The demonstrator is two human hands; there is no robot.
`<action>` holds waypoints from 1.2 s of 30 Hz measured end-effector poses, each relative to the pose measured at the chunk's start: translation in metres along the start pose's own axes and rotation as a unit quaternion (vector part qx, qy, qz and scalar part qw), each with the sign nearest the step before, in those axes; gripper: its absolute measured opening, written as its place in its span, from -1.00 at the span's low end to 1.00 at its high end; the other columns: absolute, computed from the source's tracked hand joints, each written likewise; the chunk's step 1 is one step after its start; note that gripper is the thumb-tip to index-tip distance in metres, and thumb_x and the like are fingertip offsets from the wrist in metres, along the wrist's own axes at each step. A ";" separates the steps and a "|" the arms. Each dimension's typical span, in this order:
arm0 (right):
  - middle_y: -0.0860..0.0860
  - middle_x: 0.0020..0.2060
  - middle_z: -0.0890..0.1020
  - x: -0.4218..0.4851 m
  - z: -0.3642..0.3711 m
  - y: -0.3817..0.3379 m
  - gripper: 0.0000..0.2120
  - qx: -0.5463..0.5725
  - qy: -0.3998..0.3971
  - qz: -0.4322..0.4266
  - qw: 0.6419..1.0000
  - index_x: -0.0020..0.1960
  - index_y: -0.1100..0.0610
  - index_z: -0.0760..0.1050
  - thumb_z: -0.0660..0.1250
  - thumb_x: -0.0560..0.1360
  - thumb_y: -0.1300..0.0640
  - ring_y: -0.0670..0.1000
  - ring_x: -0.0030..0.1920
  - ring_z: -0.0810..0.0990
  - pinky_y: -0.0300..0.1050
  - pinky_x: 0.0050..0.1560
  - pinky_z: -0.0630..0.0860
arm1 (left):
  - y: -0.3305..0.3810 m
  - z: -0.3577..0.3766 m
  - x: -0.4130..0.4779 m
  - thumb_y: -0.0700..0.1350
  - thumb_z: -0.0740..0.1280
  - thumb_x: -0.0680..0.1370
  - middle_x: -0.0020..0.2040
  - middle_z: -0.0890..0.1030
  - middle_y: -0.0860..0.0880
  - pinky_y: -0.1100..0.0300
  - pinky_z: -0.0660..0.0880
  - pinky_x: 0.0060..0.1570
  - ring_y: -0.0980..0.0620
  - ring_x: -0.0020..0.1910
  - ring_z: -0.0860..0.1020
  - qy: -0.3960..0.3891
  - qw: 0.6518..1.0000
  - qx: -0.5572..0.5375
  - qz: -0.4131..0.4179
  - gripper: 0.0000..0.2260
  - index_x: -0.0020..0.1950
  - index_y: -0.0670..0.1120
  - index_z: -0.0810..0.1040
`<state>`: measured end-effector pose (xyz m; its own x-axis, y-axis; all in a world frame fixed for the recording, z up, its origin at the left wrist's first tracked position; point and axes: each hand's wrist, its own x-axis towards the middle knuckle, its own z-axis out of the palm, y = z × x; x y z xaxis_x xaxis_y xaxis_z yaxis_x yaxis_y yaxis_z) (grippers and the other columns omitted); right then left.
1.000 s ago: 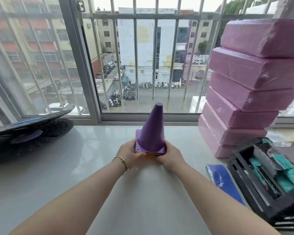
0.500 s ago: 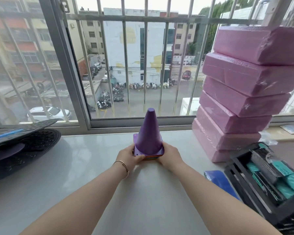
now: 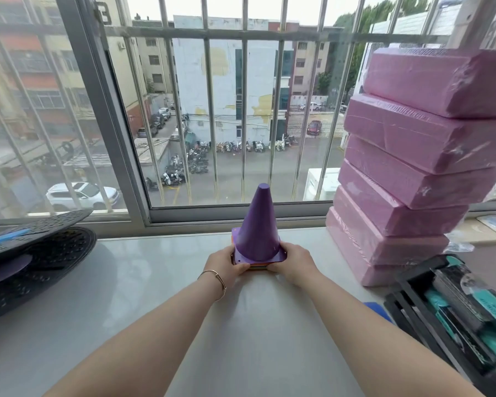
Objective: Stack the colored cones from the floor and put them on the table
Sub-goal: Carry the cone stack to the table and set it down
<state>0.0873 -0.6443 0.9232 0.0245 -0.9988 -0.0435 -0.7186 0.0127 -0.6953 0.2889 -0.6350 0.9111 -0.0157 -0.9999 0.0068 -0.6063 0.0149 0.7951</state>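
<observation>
A stack of cones [image 3: 257,233] with a purple cone on top stands upright on the white table [image 3: 161,287], close to the window. Thin orange and green base edges show under the purple base. My left hand [image 3: 226,263] grips the base on its left side; a thin bangle sits on that wrist. My right hand [image 3: 294,262] grips the base on its right side. Both arms reach forward over the table.
A tall pile of pink wrapped blocks [image 3: 413,167] stands at the right. A black crate [image 3: 464,319] with teal packets sits at the near right beside a blue flat item [image 3: 380,310]. Black perforated discs [image 3: 32,253] lie at the left. Barred window [image 3: 212,110] lies behind.
The cone stack has slid a little farther toward the window with both hands on its base. My view has tilted up slightly.
</observation>
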 end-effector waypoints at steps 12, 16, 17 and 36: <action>-0.05 -0.01 0.69 -0.001 -0.003 0.001 -0.55 0.007 0.002 -0.008 1.000 0.15 0.01 0.59 0.52 0.27 0.04 0.01 0.00 0.60 -0.17 -0.07 0.44 | -0.003 -0.003 0.005 0.06 0.44 0.36 -0.17 0.63 0.05 0.20 0.37 -0.24 0.00 -0.18 0.53 0.014 0.996 0.085 0.004 -0.74 0.04 0.09 0.61; -0.05 -0.05 0.69 -0.003 -0.001 0.001 -0.61 0.013 0.019 -0.009 1.000 0.09 0.00 0.60 0.50 0.26 0.03 0.02 -0.04 0.60 -0.16 -0.11 0.45 | -0.007 -0.002 0.006 0.10 0.42 0.34 -0.23 0.61 -0.01 0.16 0.44 -0.25 -0.06 -0.24 0.52 0.021 0.995 0.094 0.004 -0.72 0.02 0.11 0.63; -0.06 -0.06 0.69 -0.004 0.000 0.001 -0.61 0.014 0.019 -0.008 1.000 0.08 -0.01 0.60 0.50 0.26 0.03 0.02 -0.05 0.60 -0.16 -0.11 0.45 | -0.008 -0.002 0.007 0.10 0.42 0.34 -0.23 0.61 -0.02 0.16 0.45 -0.25 -0.07 -0.24 0.52 0.021 0.995 0.094 0.005 -0.72 0.03 0.11 0.62; 0.01 -0.11 0.67 -0.019 0.016 0.006 -0.67 -0.021 0.084 -0.033 0.996 0.02 0.00 0.53 0.40 0.29 -0.07 0.12 -0.02 0.58 -0.03 -0.11 0.53 | 0.007 0.011 -0.012 0.25 0.28 0.43 0.00 0.62 0.00 0.02 0.44 -0.02 -0.12 0.12 0.43 0.060 0.946 0.317 0.012 -0.60 0.18 0.09 0.40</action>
<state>0.0938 -0.6243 0.9084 -0.0411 -0.9913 0.1249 -0.7472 -0.0525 -0.6626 0.2762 -0.6231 0.9101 0.0320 -0.9922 0.1201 -0.9627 0.0017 0.2705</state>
